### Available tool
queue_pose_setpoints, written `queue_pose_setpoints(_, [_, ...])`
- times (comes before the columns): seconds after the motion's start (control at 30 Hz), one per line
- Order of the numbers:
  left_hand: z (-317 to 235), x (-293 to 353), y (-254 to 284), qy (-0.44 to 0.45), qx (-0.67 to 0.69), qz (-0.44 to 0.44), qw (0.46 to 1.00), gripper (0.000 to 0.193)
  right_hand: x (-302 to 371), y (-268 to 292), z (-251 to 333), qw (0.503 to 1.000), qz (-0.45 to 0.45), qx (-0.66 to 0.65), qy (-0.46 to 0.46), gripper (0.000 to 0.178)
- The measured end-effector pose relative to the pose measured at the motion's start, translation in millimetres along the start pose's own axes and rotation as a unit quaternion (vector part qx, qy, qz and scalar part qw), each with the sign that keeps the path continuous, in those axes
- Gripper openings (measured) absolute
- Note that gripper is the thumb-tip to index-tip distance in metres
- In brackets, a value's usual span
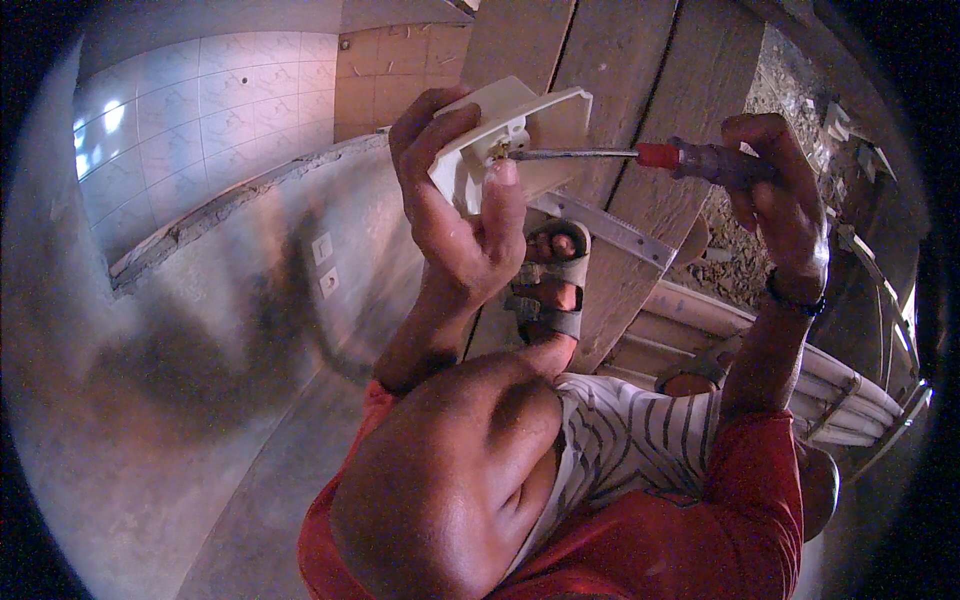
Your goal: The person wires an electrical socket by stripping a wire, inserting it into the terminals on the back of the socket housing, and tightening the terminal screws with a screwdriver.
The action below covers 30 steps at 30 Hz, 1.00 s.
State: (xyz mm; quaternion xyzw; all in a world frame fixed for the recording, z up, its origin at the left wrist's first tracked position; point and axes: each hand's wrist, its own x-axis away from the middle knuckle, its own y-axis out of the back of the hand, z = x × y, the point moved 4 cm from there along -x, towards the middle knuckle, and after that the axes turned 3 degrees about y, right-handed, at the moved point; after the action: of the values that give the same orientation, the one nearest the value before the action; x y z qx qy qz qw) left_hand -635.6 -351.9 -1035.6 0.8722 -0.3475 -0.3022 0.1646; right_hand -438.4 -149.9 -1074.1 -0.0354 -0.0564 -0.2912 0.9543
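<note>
My left hand [455, 215] is closed around a white plastic electrical fitting [558, 115] with an angular, open-sided housing. Its thumb presses near a small metal part inside. My right hand [785, 195] grips a screwdriver [715, 163] by its dark handle with a red collar. The long metal shaft points left, and its tip reaches the inside of the fitting, beside my left thumb. Whether the tip sits in a screw head is too small to tell.
Wooden planks [615, 75] lie below, with a flat metal strip [610, 232] across them and my sandalled foot [550, 280] beside it. On the grey wall to the left are switch and socket plates [325, 265]. Pale poles [690, 310] and rubble [735, 240] lie at right.
</note>
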Motion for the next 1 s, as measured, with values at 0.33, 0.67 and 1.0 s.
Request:
queue_pose_setpoints(0.33, [8,6,-6,0.073,0.014,0.026,0.997,0.044,2,9,-8,0.998,0.010,-0.005,-0.067,0.036])
queue_pose_setpoints(0.67, [10,7,-2,0.092,0.021,0.009,0.996,0.042,1,1,-14,0.999,0.013,0.004,-0.045,0.045])
queue_pose_setpoints(1.0, [16,15,-10,0.115,0.023,0.025,0.993,0.043,-3,7,-9,0.982,-0.002,0.033,-0.187,0.052])
